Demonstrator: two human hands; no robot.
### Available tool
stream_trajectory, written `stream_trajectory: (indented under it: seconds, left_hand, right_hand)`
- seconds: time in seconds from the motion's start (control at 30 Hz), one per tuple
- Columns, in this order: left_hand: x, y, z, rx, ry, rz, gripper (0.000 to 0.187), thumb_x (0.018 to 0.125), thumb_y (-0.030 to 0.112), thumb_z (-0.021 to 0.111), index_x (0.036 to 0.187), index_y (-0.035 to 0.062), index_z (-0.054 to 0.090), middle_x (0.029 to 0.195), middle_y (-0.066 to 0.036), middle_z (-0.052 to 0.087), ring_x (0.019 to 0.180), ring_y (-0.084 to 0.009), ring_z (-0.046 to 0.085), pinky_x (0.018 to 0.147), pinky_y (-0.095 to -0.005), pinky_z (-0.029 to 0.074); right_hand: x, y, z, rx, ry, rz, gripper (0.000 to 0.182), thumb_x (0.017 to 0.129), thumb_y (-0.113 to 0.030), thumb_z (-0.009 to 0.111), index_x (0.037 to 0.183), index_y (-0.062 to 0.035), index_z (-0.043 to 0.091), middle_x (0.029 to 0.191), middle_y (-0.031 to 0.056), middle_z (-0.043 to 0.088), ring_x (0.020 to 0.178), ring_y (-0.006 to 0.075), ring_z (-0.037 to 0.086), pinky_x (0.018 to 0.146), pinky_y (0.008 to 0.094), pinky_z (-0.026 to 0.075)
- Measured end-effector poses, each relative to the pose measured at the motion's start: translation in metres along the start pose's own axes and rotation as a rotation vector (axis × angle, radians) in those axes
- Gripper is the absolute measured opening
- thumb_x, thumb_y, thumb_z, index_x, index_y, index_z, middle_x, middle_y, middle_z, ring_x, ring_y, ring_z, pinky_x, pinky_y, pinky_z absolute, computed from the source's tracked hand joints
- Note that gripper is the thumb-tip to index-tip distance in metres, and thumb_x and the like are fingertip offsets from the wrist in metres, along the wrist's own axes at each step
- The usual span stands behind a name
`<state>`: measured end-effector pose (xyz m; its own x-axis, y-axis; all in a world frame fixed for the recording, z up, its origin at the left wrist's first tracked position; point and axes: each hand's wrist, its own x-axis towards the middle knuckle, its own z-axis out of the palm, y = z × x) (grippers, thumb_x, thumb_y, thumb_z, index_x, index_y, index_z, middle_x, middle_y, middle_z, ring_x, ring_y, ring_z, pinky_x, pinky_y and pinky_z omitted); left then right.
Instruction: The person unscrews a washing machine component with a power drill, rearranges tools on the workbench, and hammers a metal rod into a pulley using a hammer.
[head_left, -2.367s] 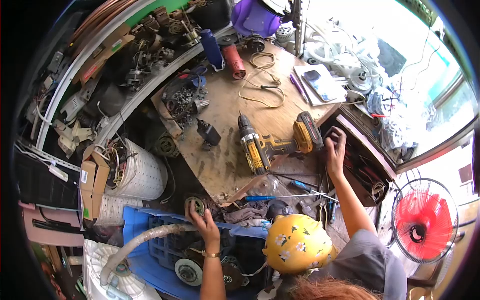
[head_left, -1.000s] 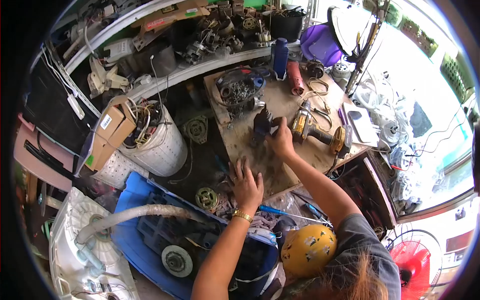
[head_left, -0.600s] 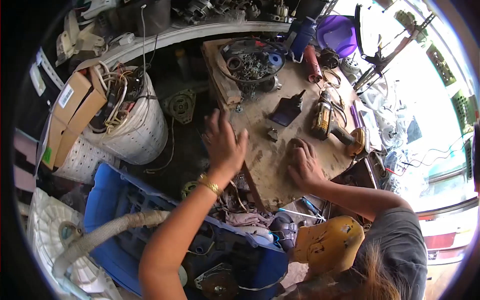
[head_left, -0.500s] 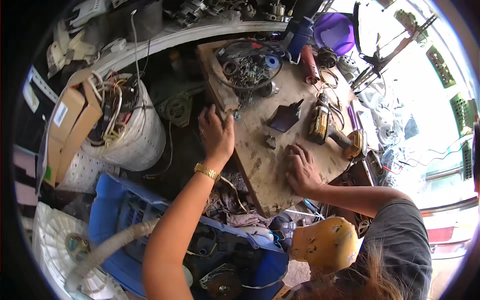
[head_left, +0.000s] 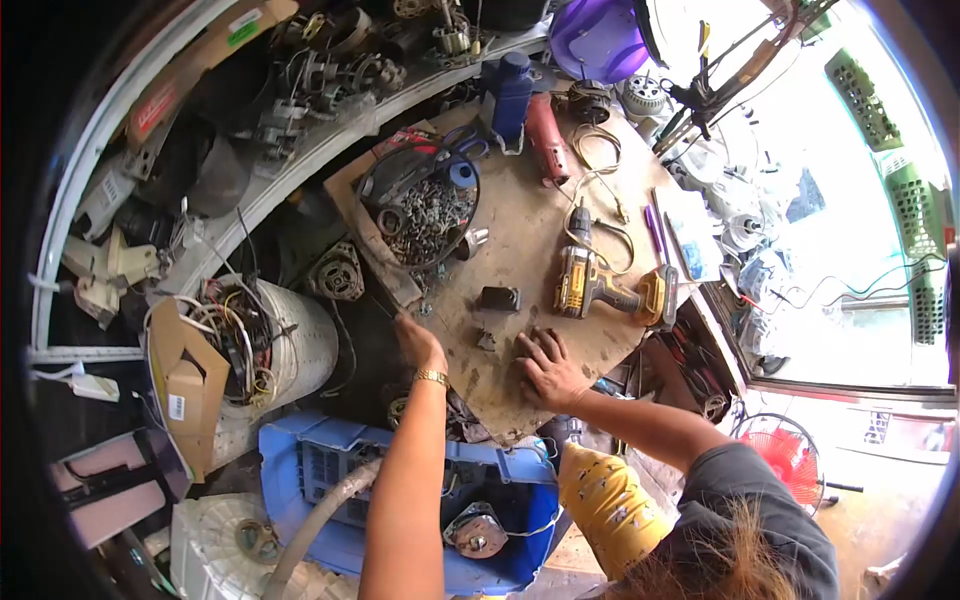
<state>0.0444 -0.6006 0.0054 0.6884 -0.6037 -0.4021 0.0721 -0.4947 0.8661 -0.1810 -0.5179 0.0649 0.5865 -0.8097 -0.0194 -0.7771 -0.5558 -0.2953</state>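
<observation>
Block [head_left: 500, 299] on near half of board [head_left: 488, 392], between both hands. Sits far and left of right hand [head_left: 551, 370], a little beyond the fingertips, not touching. Long axis of block roughly left to right, across the line of the right fingers. Dark piece [head_left: 486, 340] just near of block, directly left of right fingertips; cannot tell whether joined to it. Right fingers loosely spread, palm down on board, nothing visible in grasp. Left hand [head_left: 422, 342] at left edge of board, left of block and well apart; fingers partly hidden, cannot tell whether clenched on edge. Right hand clearly nearer to block. Drill [head_left: 610, 292] right of block: chuck pointing far, handle running right to battery [head_left: 657, 297]. Screws [head_left: 435, 218] heaped far of left hand.
</observation>
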Motion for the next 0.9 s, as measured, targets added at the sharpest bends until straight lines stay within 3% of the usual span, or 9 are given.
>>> stream_trajectory:
  seconds: [0.1,0.2,0.3,0.43,0.63,0.73,0.9]
  left_hand:
    - [-0.014,0.021,-0.004,0.310,0.012,0.093,0.056,0.096,0.039,0.022,0.122,-0.0044,0.046,0.123,-0.022,0.050,0.112,-0.0378,0.048,0.094,-0.0421,0.038]
    - [-0.021,0.041,-0.002,0.631,0.061,-0.037,0.057,0.095,0.041,0.022,0.111,-0.0032,0.054,0.105,-0.026,0.059,0.095,-0.0439,0.055,0.081,-0.0500,0.043]
    - [-0.012,0.023,0.003,0.726,0.163,-0.010,0.058,0.095,0.042,0.023,0.101,-0.0033,0.059,0.093,-0.027,0.061,0.083,-0.0456,0.057,0.072,-0.0526,0.044]
    - [-0.028,0.054,0.009,0.729,0.196,-0.002,0.058,0.095,0.041,0.025,0.097,-0.0068,0.059,0.091,-0.030,0.060,0.085,-0.0452,0.056,0.073,-0.0514,0.043]
    - [-0.020,0.038,0.015,0.868,0.340,0.089,0.054,0.094,0.040,0.026,0.094,-0.0046,0.055,0.082,-0.028,0.060,0.077,-0.0461,0.057,0.066,-0.0537,0.044]
    - [-0.019,0.038,0.013,0.927,0.288,0.004,0.054,0.095,0.038,0.024,0.101,-0.0075,0.052,0.090,-0.029,0.060,0.083,-0.0474,0.056,0.071,-0.0528,0.043]
    - [-0.018,0.036,0.011,0.859,0.251,0.022,0.054,0.095,0.038,0.025,0.100,-0.0077,0.052,0.088,-0.031,0.059,0.083,-0.0479,0.055,0.070,-0.0532,0.043]
  right_hand:
    - [0.000,0.001,-0.003,0.037,-0.015,0.022,0.043,0.076,-0.032,0.057,0.112,-0.0085,0.053,0.139,0.0168,0.032,0.128,0.0406,0.026,0.107,0.0527,0.017]
    - [0.002,0.002,-0.004,0.054,-0.037,0.025,0.042,0.077,-0.033,0.057,0.112,-0.0104,0.054,0.140,0.0165,0.032,0.129,0.0404,0.026,0.107,0.0529,0.018]
    - [0.001,0.006,0.001,0.077,-0.044,0.021,0.042,0.076,-0.034,0.058,0.112,-0.0126,0.055,0.140,0.0159,0.033,0.128,0.0413,0.028,0.106,0.0535,0.019]
    - [0.004,0.007,-0.003,0.127,-0.089,0.033,0.041,0.078,-0.031,0.052,0.114,-0.0142,0.055,0.141,0.0154,0.032,0.129,0.0400,0.028,0.106,0.0553,0.017]
    - [0.004,0.013,0.002,0.098,-0.137,0.002,0.042,0.079,-0.031,0.051,0.119,-0.0188,0.052,0.142,0.0144,0.030,0.130,0.0393,0.026,0.106,0.0559,0.016]
    - [0.003,0.010,0.006,0.127,-0.195,0.010,0.042,0.080,-0.031,0.052,0.121,-0.0217,0.051,0.144,0.0136,0.027,0.131,0.0404,0.023,0.105,0.0579,0.015]
    - [0.004,0.009,0.005,0.193,-0.254,0.035,0.044,0.081,-0.031,0.051,0.124,-0.0217,0.050,0.145,0.0141,0.024,0.131,0.0428,0.020,0.105,0.0597,0.012]
